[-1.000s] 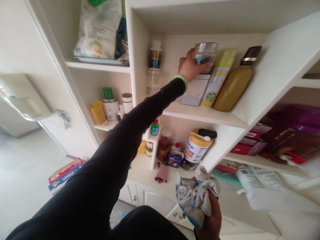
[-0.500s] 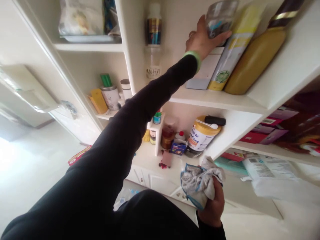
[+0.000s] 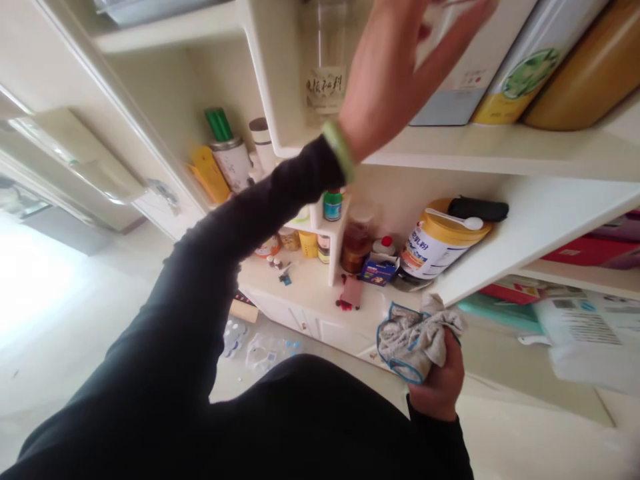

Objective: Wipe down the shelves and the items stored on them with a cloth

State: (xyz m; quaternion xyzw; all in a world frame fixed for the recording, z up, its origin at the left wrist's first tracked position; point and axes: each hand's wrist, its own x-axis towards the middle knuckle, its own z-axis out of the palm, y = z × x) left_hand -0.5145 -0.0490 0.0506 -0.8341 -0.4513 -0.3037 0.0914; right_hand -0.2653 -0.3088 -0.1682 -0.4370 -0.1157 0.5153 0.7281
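Note:
My left hand (image 3: 395,77) reaches up across the open shelves, its fingers curled at the top edge of the view around a clear glass jar (image 3: 451,3). Only a sliver of the jar shows; the rest is cut off. Behind that hand stand a white box (image 3: 463,83), a spray can (image 3: 533,73) and a gold-brown bottle (image 3: 590,73). To its left is a clear bottle with a handwritten label (image 3: 325,90). Lower right, my right hand (image 3: 440,380) grips a crumpled grey cloth (image 3: 417,337) with blue edging, below the counter items.
A milk powder can (image 3: 433,243) with a white spoon on its lid stands in the lower compartment beside a blue box (image 3: 380,268). Small jars and a yellow packet (image 3: 209,175) fill the left shelves. A plastic-wrapped package (image 3: 583,320) lies at the right.
The view has shifted so the shelves sit higher. My left hand has come nearer and lower relative to the upper shelf, with the jar mostly out of view. The right hand still holds the cloth.

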